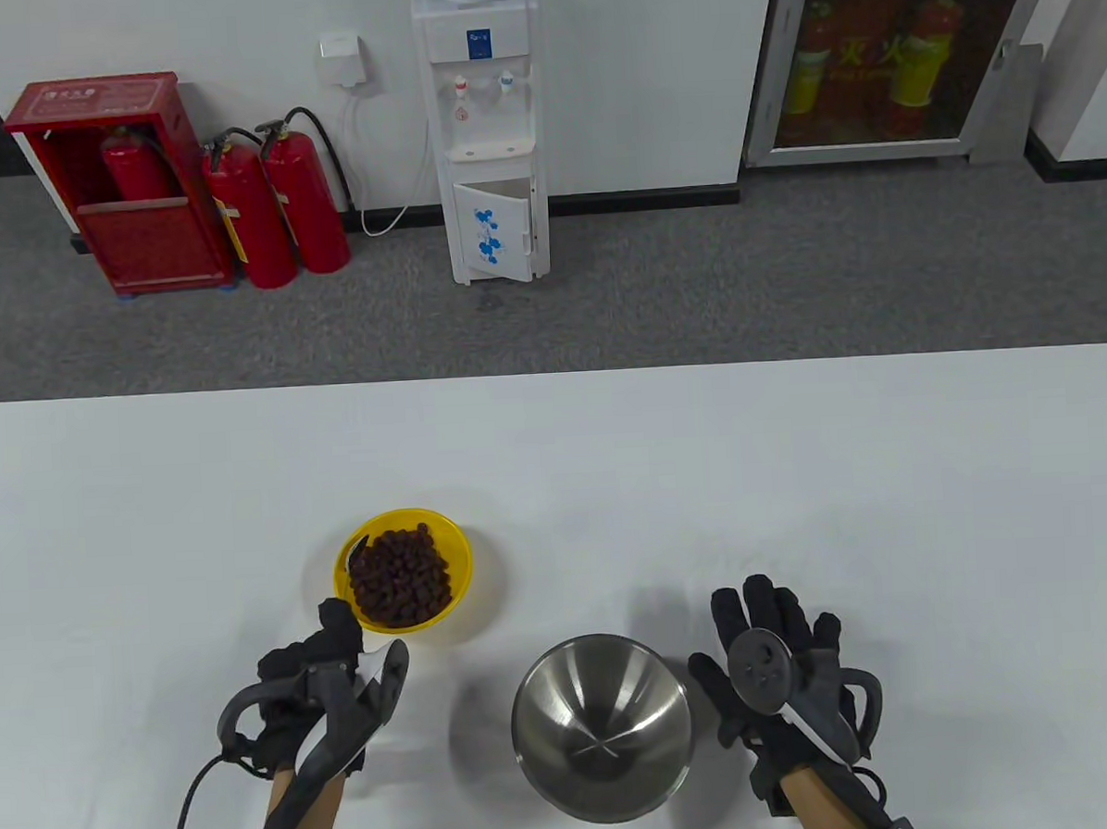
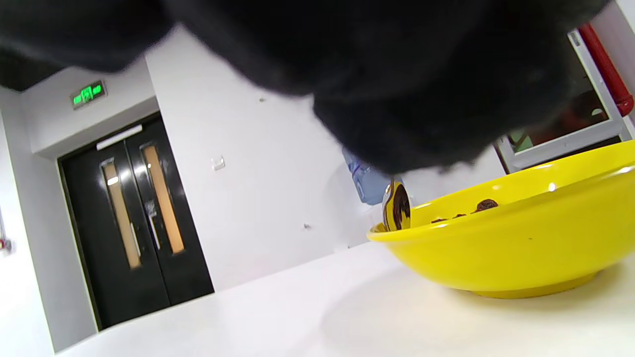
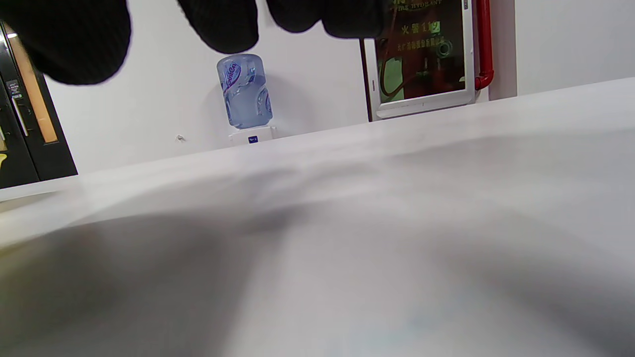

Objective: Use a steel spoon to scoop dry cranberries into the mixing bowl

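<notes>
My left hand [image 1: 312, 673] gripped the spoon [image 2: 397, 207] inside the yellow bowl [image 1: 459, 549] of cranberries [image 1: 400, 575]; my right hand [image 1: 776, 671] lay spread flat beside the steel bowl [image 1: 602, 727].

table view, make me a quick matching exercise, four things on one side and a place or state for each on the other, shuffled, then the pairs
Things:
1. yellow bowl
2. mixing bowl
3. left hand
4. right hand

Places or states:
A. holds no cranberries
B. fingers spread, right of the steel bowl
C. full of dry cranberries
D. at the yellow bowl's near rim

Pairs: 1-C, 2-A, 3-D, 4-B
</notes>
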